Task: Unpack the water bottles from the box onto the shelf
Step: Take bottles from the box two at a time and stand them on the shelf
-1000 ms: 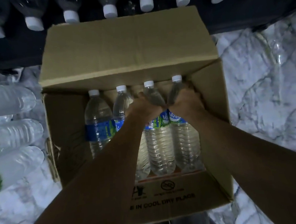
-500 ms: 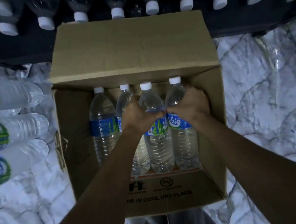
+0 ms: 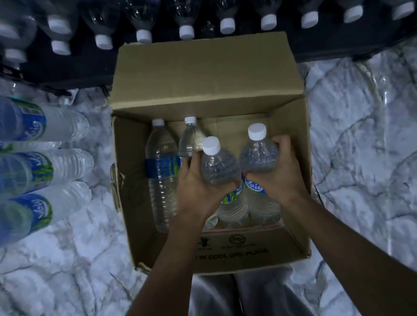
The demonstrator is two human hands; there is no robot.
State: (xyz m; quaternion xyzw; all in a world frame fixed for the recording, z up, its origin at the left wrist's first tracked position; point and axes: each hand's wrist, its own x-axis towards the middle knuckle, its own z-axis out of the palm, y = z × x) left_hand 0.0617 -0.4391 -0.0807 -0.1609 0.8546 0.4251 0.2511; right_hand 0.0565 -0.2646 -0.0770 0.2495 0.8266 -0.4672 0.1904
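1. Head view, the grip: my left hand has its fingers curled round the shoulder of the first bottle, and my right hand is wrapped the same way round the second bottle just beside it. Both bottles are in the right half of the box with their caps tipped toward me. I cannot tell whether their bases are off the bottom.

2. Head view, handling: both look full, so I judge each one a fair weight for a single hand. The walls are thin ribbed plastic and should give under a hard squeeze. The glossy label band looks slippery, so the shoulder under the cap, the stiffest part, is where I would hold.

3. Head view, what remains: two other bottles stand upright on the left side of the box, touching each other.

4. Head view, surface and room: the box sits on a white marbled floor, and its far flap is open toward a dark shelf. The shelved row shows its white caps facing me and looks close-packed, so I expect tight gaps. Three bottles lie on their sides at the left. Grey cloth shows at the near edge, and the light is dim.
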